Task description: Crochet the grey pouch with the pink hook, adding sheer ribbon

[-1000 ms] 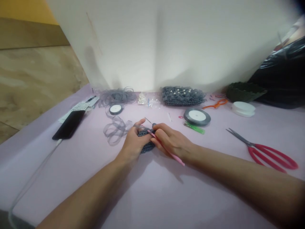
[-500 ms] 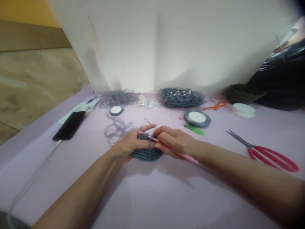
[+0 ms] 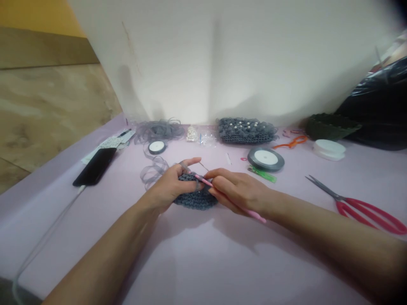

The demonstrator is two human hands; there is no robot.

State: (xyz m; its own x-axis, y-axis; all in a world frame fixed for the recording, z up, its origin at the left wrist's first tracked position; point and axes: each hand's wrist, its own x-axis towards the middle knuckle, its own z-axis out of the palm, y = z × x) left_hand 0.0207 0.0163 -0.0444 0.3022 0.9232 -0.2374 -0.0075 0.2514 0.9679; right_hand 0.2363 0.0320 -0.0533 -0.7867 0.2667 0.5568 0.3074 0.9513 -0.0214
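My left hand [image 3: 173,184] grips a grey-blue crochet piece [image 3: 197,200], its index finger stretched out to the right and grey ribbon looped around the fingers. A pink crochet hook [image 3: 254,215] is pinched in my right hand [image 3: 233,188], its tip at the upper edge of the crochet piece. Near both fingertips a thin needle-like rod pokes up; what it belongs to is hidden. Loose sheer grey ribbon [image 3: 154,171] curls on the table just behind my left hand.
Behind lie a ribbon heap [image 3: 162,129], bagged pearl beads [image 3: 191,134], a pearl-trimmed crochet piece [image 3: 248,132] and a grey ribbon spool [image 3: 265,158]. Red-handled scissors [image 3: 365,209] rest at right, near white spools [image 3: 329,149]. A phone [image 3: 95,166] with a cable lies left.
The hook's tip has drawn back from beyond the left index finger to the edge of the crochet piece. My left index finger has lifted slightly. The whole view has shifted a little.
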